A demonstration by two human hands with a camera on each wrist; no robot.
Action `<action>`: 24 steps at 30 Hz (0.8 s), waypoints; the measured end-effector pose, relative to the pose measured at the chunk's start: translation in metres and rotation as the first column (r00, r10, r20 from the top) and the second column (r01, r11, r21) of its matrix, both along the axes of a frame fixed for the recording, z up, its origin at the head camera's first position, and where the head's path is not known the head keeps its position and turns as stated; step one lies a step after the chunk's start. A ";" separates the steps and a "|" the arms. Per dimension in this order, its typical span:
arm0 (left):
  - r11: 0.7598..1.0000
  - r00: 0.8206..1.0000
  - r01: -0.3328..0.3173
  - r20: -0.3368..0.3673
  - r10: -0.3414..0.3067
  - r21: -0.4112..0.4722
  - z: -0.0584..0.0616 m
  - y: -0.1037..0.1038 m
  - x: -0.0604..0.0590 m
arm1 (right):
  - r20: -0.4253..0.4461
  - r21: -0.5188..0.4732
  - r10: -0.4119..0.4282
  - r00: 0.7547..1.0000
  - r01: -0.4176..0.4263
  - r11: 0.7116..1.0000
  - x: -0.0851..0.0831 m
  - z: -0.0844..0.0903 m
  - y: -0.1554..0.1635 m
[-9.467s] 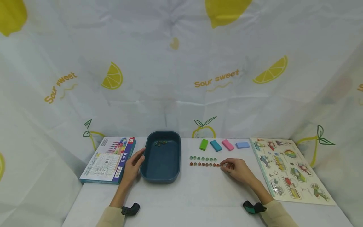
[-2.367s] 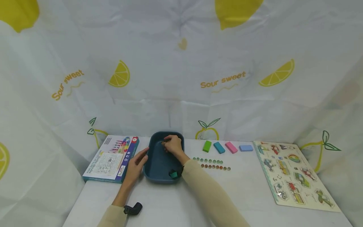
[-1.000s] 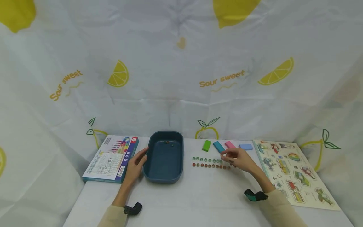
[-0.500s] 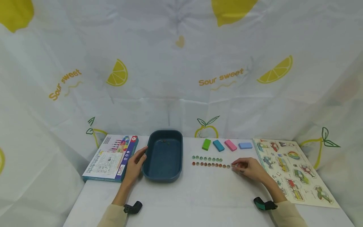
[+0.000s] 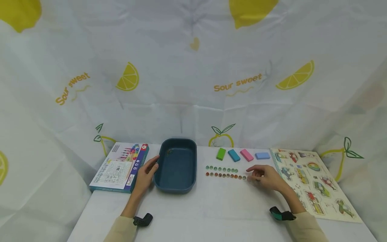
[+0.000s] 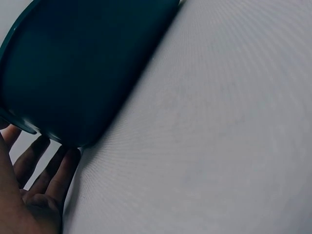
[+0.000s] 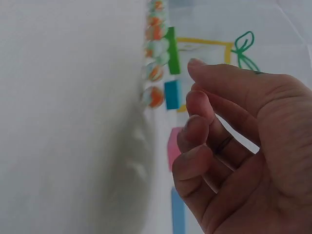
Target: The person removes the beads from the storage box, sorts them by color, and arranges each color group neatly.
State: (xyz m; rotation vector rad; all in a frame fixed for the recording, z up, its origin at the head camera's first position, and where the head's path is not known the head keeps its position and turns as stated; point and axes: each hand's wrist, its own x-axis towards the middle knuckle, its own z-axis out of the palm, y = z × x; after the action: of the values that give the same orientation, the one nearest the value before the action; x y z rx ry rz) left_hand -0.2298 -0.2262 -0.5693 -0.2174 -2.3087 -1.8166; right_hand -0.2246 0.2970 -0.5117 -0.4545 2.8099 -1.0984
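Note:
Two rows of glass marbles lie on the white table: a green row (image 5: 221, 169) and, just in front of it, a longer orange row (image 5: 226, 175). My right hand (image 5: 262, 175) hovers at the right end of the orange row, fingers loosely curled and holding nothing. The right wrist view shows that hand (image 7: 234, 146) empty, with the nearest orange marble (image 7: 155, 96) just beyond its fingertips. My left hand (image 5: 147, 172) rests with straight fingers against the left wall of the dark blue tray (image 5: 193, 168). A few marbles (image 5: 169, 151) lie at the tray's far end. The left wrist view shows the fingers (image 6: 44, 180) under the tray's (image 6: 83, 68) rim.
Behind the marble rows lie a green block (image 5: 221, 153), a teal block (image 5: 234, 155), a pink block (image 5: 246, 155) and a light blue block (image 5: 262, 155). A wooden picture puzzle (image 5: 311, 181) lies at the right, a boxed game (image 5: 121, 166) at the left. A lemon-print cloth hangs behind.
My right hand came from the tray's far end to the right end of the orange row, which is one marble longer. Its fingers have now lifted off. The left hand stayed.

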 end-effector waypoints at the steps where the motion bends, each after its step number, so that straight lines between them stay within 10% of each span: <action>1: 1.000 1.000 0.003 -0.002 -0.003 -0.001 0.000 0.000 0.000 | -0.008 -0.028 0.006 1.000 -0.006 1.000 -0.003 0.004 -0.005; 12: 1.000 1.000 -0.013 -0.009 0.013 -0.003 0.002 0.003 0.002 | 0.029 -0.350 0.239 0.971 -0.214 0.912 -0.057 0.053 -0.158; 24: 1.000 1.000 -0.004 0.002 0.004 -0.029 0.001 0.000 0.000 | 0.183 -0.144 0.427 0.886 -0.405 0.903 -0.103 0.033 -0.291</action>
State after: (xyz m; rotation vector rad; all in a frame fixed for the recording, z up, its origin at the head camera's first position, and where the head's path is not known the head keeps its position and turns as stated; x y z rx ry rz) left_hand -0.2294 -0.2260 -0.5686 -0.2153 -2.3361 -1.7832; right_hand -0.3272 0.0057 -0.4782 -0.8502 2.3268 -1.1167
